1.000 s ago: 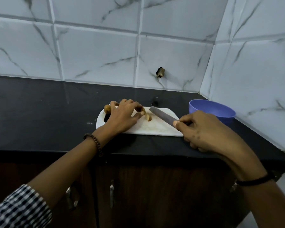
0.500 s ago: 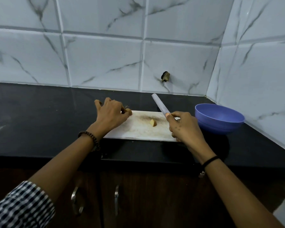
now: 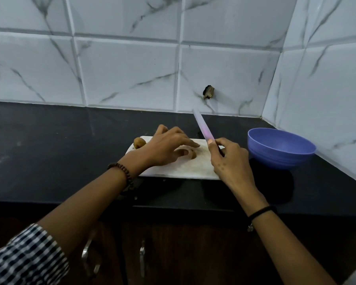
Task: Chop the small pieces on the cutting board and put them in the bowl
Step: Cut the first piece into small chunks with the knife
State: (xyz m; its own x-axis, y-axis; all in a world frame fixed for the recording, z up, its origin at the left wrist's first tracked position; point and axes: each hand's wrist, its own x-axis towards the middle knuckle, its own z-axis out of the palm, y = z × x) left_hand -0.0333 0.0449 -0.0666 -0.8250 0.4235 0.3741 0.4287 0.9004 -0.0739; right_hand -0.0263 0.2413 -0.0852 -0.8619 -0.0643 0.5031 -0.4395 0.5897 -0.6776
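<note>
Just beyond my left wrist, at the board's far left corner, sits a brown lump (image 3: 139, 142), not yet cut. My left hand (image 3: 167, 149) lies on the cutting board (image 3: 185, 169), thumb and fingers curled round a small piece (image 3: 191, 154) under my fingertips. To its right, my right hand (image 3: 228, 159) is clamped on the knife (image 3: 202, 125), with the blade raised, angled away from me and clear of the board. Right of that hand, just off the board's edge, stands the bowl (image 3: 280, 149). To cut well I should tuck my left fingertips back, bring the blade down beside the knuckles, and keep my outstretched forefinger out of its path.
</note>
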